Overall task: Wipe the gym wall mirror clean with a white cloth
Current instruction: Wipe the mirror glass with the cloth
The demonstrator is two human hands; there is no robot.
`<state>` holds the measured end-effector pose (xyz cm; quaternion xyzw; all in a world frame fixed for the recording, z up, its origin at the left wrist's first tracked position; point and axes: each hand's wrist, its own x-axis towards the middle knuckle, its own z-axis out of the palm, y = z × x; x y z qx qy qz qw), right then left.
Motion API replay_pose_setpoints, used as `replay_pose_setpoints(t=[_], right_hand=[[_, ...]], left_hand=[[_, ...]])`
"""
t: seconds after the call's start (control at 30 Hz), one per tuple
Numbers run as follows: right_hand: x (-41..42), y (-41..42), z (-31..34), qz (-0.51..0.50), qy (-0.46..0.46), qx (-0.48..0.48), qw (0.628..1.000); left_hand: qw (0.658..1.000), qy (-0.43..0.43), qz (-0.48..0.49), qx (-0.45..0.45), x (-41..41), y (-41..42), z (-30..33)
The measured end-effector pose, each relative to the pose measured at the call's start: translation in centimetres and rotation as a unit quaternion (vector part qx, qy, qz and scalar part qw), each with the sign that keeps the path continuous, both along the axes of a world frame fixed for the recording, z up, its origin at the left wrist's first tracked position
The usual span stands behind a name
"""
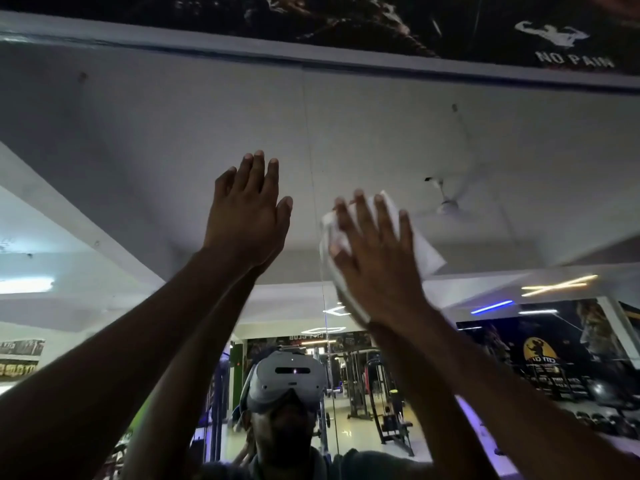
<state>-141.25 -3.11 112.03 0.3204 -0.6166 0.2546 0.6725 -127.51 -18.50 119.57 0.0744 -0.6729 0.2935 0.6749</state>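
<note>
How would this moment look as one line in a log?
right hand: presses white cloth flat | left hand: flat on wall mirror | zone: upper mirror

Dim gym — weight machines (388,396), ceiling fan (446,202), dark wall poster (381,22).

The large wall mirror (381,133), made of glass panels meeting at a thin vertical seam, carried everything in view. A white folded cloth (420,237) lay flat against the glass just right of the seam, pressed there by the right hand (375,261) with its fingers spread and straight. The left hand (247,213) rested flat on the glass left of the seam, fingers straight and together, apart from the cloth. A pale frame strip (311,53) ran along the mirror's top edge.
</note>
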Motion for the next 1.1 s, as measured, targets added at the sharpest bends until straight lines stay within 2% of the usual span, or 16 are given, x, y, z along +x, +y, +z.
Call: replay_pose_setpoints(t=[0.13,0.2,0.37,0.43,0.6,0.67,0.7,0.77,0.8,0.87,0.93,1.0,1.03,1.1], right_hand=[[1.5,-1.1,-7.9,0.038,-0.004,0.042,0.998],[0.9,-0.9,-8.4,0.032,-0.006,0.049,0.998],[1.1,0.0,2.5,0.005,-0.042,0.01,0.999],[1.3,-0.4,4.0,0.007,-0.049,0.007,0.999],[1.0,-1.2,-7.0,0.034,0.008,0.046,0.998],[-0.5,0.3,-6.6,0.018,0.024,0.071,0.997],[-1.7,1.6,-4.8,-0.002,0.02,0.062,0.998],[-4.8,5.2,-0.1,-0.038,-0.014,-0.017,0.999],[-6.5,7.6,2.0,-0.043,-0.07,-0.059,0.995],[-8.8,11.1,4.5,-0.016,-0.172,-0.15,0.974],[-7.8,10.1,4.4,0.004,-0.194,-0.214,0.957],[-4.6,5.8,1.2,-0.022,-0.115,-0.155,0.981],[-3.1,3.7,-1.1,-0.039,-0.048,-0.09,0.994],[-1.6,1.5,-5.1,-0.034,0.043,0.063,0.996]], left_hand=[[1.0,-0.007,0.003,0.001,0.1,0.0,0.0],[1.0,-0.007,0.002,0.002,0.1,0.0,-0.1],[0.999,-0.027,0.002,0.024,0.2,0.1,0.2],[0.999,-0.027,-0.001,0.034,0.3,0.4,0.0],[1.0,-0.027,0.002,-0.013,-0.1,1.2,-2.9],[0.999,-0.034,-0.005,-0.021,-0.3,1.0,-4.1],[0.999,-0.035,-0.011,-0.023,-0.3,0.9,-4.6],[0.999,-0.031,-0.018,-0.031,-0.1,0.3,-5.3],[0.999,-0.031,-0.019,-0.034,0.0,0.1,-5.6],[0.998,-0.039,-0.021,-0.034,0.3,-0.3,-5.8],[0.998,-0.036,-0.024,-0.038,0.1,-0.3,-5.9],[0.998,-0.022,-0.022,-0.048,-0.1,-0.4,-6.0],[0.998,-0.014,-0.02,-0.053,-0.2,-0.4,-6.0],[0.998,-0.004,-0.017,-0.059,-0.2,-0.4,-6.1]])
